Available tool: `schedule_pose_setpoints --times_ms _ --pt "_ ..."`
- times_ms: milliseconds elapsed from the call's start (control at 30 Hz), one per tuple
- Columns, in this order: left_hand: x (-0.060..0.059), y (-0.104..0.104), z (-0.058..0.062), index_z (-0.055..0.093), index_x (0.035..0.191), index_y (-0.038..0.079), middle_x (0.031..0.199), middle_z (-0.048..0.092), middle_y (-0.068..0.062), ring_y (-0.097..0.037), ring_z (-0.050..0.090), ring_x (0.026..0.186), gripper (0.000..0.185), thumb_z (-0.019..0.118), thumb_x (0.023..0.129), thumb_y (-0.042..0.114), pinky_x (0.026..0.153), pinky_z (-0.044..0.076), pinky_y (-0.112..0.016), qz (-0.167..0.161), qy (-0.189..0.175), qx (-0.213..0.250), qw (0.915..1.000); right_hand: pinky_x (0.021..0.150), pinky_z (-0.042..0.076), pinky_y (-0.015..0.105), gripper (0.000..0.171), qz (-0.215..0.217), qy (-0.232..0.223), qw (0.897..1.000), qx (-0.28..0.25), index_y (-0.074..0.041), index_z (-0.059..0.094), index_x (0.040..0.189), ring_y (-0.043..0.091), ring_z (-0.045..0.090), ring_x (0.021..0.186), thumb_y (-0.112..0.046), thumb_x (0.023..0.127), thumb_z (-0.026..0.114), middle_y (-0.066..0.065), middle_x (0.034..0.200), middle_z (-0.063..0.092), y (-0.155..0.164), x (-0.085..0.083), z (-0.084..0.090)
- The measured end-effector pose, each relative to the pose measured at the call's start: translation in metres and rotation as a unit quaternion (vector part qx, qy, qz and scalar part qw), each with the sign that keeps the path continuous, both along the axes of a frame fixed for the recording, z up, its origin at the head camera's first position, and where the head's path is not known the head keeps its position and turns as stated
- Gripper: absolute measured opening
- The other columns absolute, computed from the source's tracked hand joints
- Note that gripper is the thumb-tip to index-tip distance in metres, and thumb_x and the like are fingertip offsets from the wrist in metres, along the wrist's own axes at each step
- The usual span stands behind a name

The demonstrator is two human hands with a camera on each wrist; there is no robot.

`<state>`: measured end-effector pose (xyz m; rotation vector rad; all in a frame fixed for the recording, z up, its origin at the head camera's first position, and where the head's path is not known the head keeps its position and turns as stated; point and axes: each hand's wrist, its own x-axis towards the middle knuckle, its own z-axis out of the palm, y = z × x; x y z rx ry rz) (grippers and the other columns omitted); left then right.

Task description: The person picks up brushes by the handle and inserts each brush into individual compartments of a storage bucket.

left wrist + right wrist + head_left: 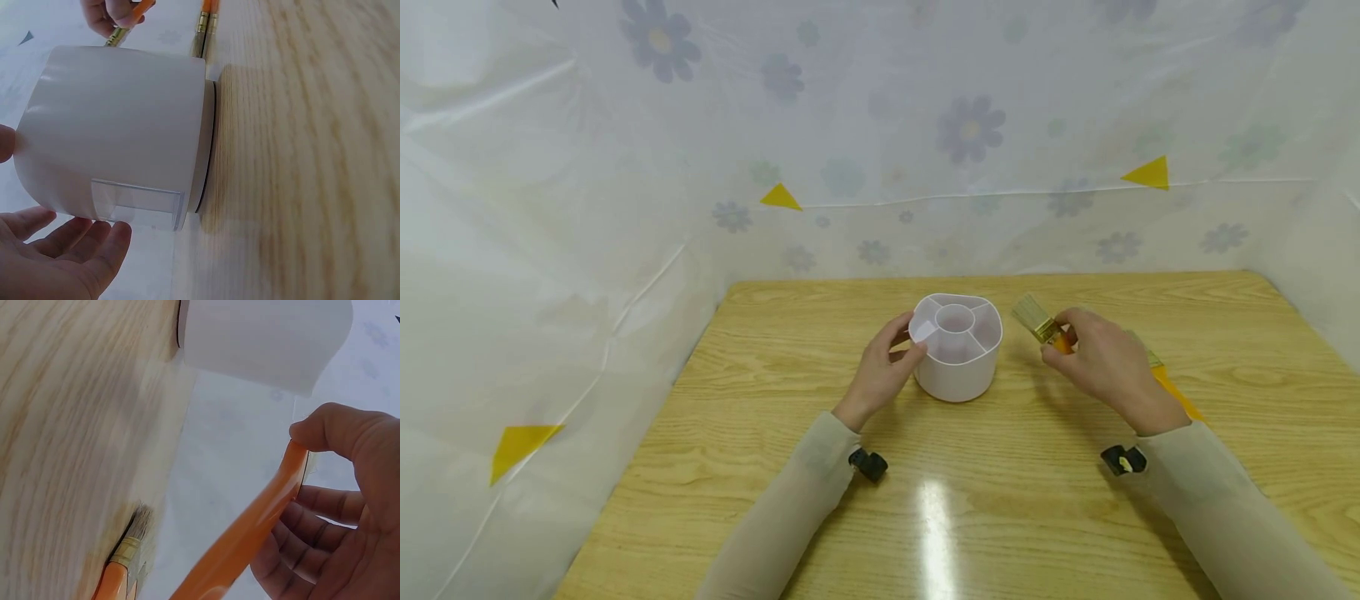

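A white round desk organizer (957,379) stands upright on the table, with a round middle well and dividers around it. My left hand (883,362) holds its left side, thumb at the front and fingers farther back. In the left wrist view, fingertips (115,234) lie at its wall beside a small clear label holder (137,203). To the right of the organizer, my right hand (1097,354) pinches a paintbrush (1037,319) by its orange handle, above the table. The pale bristles point up and left, toward the organizer.
Another orange-handled paintbrush (1180,393) lies on the table, partly hidden behind my right hand. The wood-grain table (1015,517) ends at a flowered plastic sheet (880,108) at the back. More sheeting hangs on the left, with yellow triangles (520,446) on it.
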<state>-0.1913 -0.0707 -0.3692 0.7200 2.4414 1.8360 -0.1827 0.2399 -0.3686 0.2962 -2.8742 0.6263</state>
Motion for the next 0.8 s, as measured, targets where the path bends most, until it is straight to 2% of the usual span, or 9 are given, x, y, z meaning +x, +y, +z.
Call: schedule_pose_setpoints --times_ms 800 --pt "-0.001 0.0 -0.002 0.036 0.144 -0.005 0.14 0.042 -0.026 -0.041 0.044 0.127 0.053 0.054 0.097 0.012 0.098 0.043 -0.051 -0.002 -0.004 0.0 1.0 0.052 0.045 0.035 0.045 -0.002 0.05 0.998 -0.022 -0.003 0.057 0.12 0.023 0.059 0.071 -0.031 0.086 0.065 0.01 0.09 0.064 -0.014 0.01 0.013"
